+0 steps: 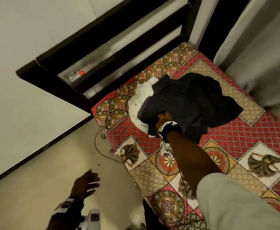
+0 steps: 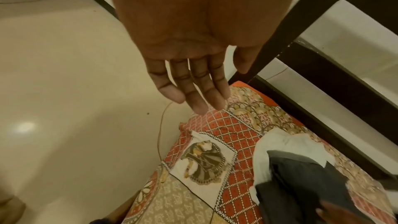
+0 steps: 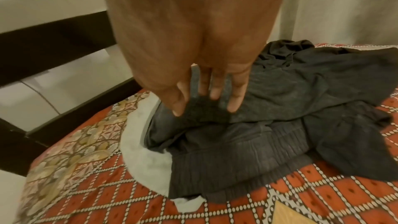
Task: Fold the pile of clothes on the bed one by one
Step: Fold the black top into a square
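Right hand, fingers spread, is reaching onto dark garment heaped over white cloth on bed; left hand is hanging relaxed. Risk: both layers dragging together.

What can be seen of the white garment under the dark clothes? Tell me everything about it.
The white garment lies crumpled at the bottom of the pile, directly on the patterned bedspread, near the bed's corner by the dark headboard. It looks like soft, plain cloth. Most of it is covered by the dark clothes; only a curved strip along the pile's left edge and a small corner at its near edge show. The right hand reaches onto the dark clothes above it; neither hand touches the white cloth.
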